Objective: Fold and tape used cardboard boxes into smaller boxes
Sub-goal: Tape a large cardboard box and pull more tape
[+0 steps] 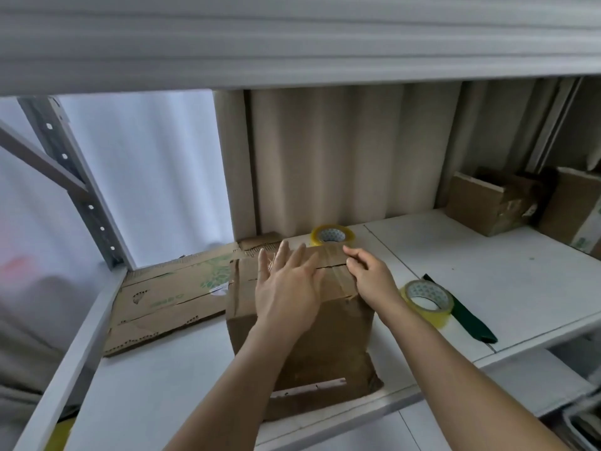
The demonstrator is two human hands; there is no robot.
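Taping step, head view. A box [302,323] stands near the front edge of the white shelf [487,255], its top flaps brought together along a seam. A strip of clear tape [335,265] runs from a roll [332,236] just behind the box, across the seam and down toward the near face. The left hand [286,288] lies flat on the box top with fingers straight, pressing the flaps down (a released grip, holding nothing). The right hand [370,278] has its fingers curled at the right top edge of the box, on or beside the tape; whether it pinches the strip or only rubs it down cannot be told.

A second roll [427,301] rests just right of the box, beside a dark green tool [468,314] near the shelf's front edge. Flattened cardboard [169,297] lies at the left edge; further boxes [494,203] stand at the back right corner.

Judged stage: the top seam is being sealed. The next move likely calls for smoothing the strip along its length, then severing it from the rear roll while the left hand keeps the flaps level.
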